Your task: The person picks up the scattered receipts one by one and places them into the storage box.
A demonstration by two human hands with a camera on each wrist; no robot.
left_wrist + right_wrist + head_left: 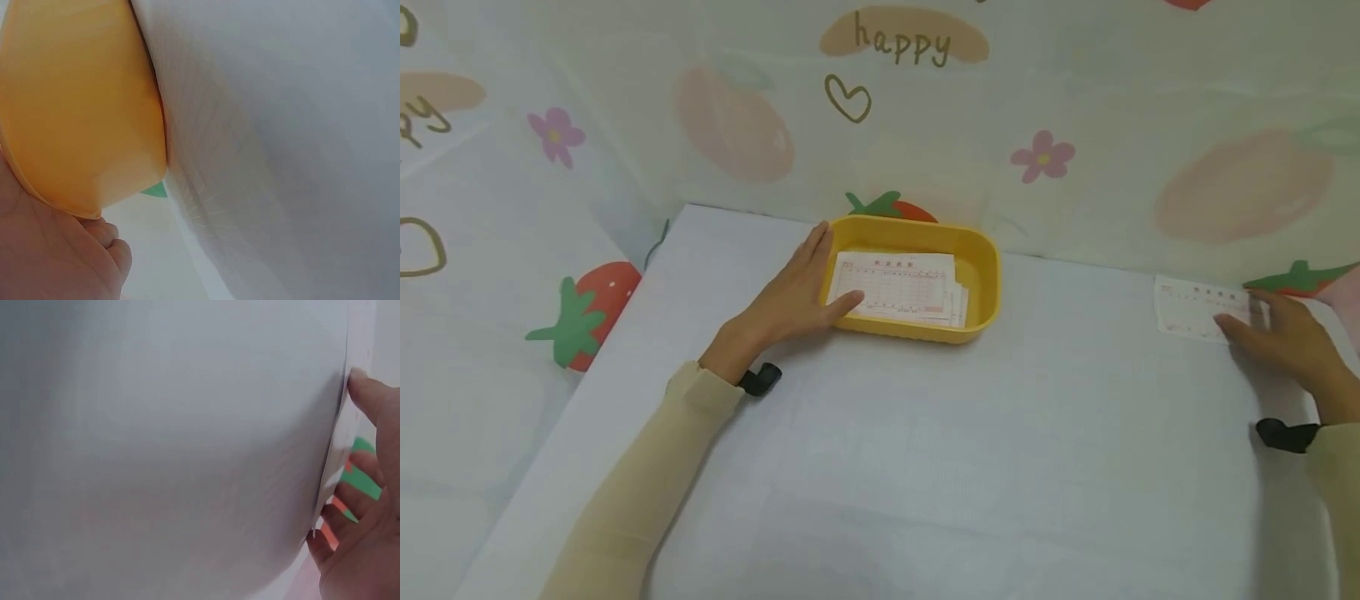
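Observation:
A yellow tray (981, 275) stands at the back middle of the white table and holds a stack of printed paper slips (898, 287). My left hand (797, 292) rests flat against the tray's left rim, thumb lying over the edge onto the slips. The tray's outer wall (75, 106) fills the left wrist view beside my palm. Far right, a single paper slip (1198, 307) lies on the table. My right hand (1285, 337) presses its near right corner with straight fingers. The slip's edge (334, 450) shows under my fingertips (365, 390).
The white table (925, 450) runs from the tray to the near edge. A cloth backdrop (1075, 125) printed with strawberries, flowers and "happy" hangs close behind the tray and the slip. The table's left edge drops onto patterned cloth.

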